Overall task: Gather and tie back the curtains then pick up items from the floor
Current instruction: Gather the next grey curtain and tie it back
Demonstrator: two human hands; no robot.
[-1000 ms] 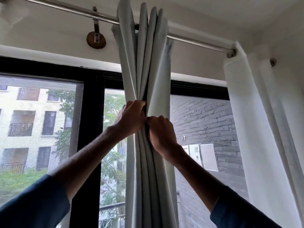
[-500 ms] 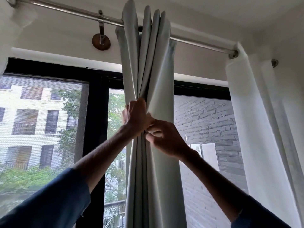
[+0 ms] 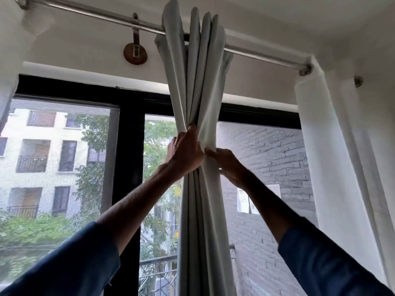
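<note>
A pale grey curtain point(image 3: 198, 82) hangs bunched in tight folds from a steel rod point(image 3: 96, 14), in front of the window's middle. My left hand point(image 3: 184, 153) grips the gathered folds from the left at about window-top height. My right hand point(image 3: 227, 165) reaches round the bundle's right side, thumb on the front fabric and fingers behind it. A white sheer curtain point(image 3: 327, 157) hangs gathered at the rod's right end. No tie-back or floor items show.
A black-framed window point(image 3: 130, 167) fills the view, with a building and trees outside on the left and a grey brick wall point(image 3: 284, 159) on the right. A round rod bracket point(image 3: 135, 53) is fixed to the wall above. The floor is out of view.
The view has shifted so the curtain sits further right. My right hand has slid from the bundle's front to its right side, wrapping round it. The left hand keeps its grip.
</note>
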